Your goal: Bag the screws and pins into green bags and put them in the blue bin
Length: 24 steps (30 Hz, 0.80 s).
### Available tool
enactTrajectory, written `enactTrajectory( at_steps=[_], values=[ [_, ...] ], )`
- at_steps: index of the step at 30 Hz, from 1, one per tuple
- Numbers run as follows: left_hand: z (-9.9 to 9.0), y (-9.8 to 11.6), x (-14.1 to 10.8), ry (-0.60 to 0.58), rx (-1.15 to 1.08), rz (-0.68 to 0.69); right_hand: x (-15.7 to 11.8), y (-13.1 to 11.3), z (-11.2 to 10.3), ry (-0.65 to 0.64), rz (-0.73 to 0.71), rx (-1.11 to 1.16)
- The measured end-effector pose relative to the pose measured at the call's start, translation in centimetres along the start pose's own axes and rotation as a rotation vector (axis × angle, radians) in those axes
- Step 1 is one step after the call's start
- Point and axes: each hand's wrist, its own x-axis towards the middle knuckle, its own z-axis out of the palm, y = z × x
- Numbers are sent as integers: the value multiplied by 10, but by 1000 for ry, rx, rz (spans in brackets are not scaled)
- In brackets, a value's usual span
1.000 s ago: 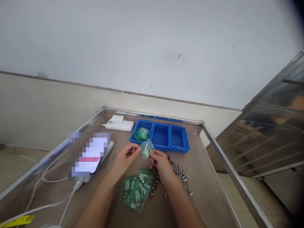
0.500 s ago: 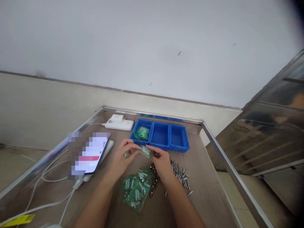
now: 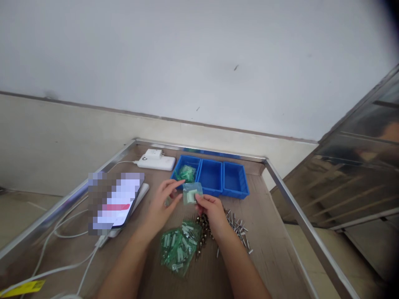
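My right hand (image 3: 212, 214) pinches a small transparent bag (image 3: 192, 193) of pale green and white pieces, holding it upright over the tray. My left hand (image 3: 162, 201) is just left of that bag, with its index finger stretched toward the bag's top corner. A small pale green piece (image 3: 168, 202) sits in its curled fingers. Below my hands lie a larger green plastic bag of white parts (image 3: 179, 248), a heap of dark brass-coloured fasteners (image 3: 204, 236) and scattered silver metal pins (image 3: 237, 227).
A blue three-compartment bin (image 3: 210, 178) holds a green bag (image 3: 186, 173) in its left compartment. A white power bank (image 3: 156, 161) and a pixelated phone (image 3: 114, 202) lie on the brown steel-rimmed tray (image 3: 274, 236). White cables run off its left edge.
The small bag has turned from lying flat between both hands to standing upright in my right hand. My left hand has drawn slightly away from it.
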Motion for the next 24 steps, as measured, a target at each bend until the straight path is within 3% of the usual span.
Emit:
enactTrajectory(
  at_steps=[5,8,13,15,19,24],
  values=[
    [1,1,1,-40,11,37,1,-1,1,-30,26,24],
    [3,-2,1,16,-29,-58,0,-4,1,-3,-39,7],
    [8,-8,0,89,-179,-261,3,3,1,205,-183,-149],
    [10,-8,-1,97,-250,-326,4,7,2,213,-206,-211],
    [11,-6,-1,33,-306,-375,1,7,4,101,-247,-261],
    [11,-9,0,-50,-285,-354,-3,4,6,164,-283,-347]
  ],
)
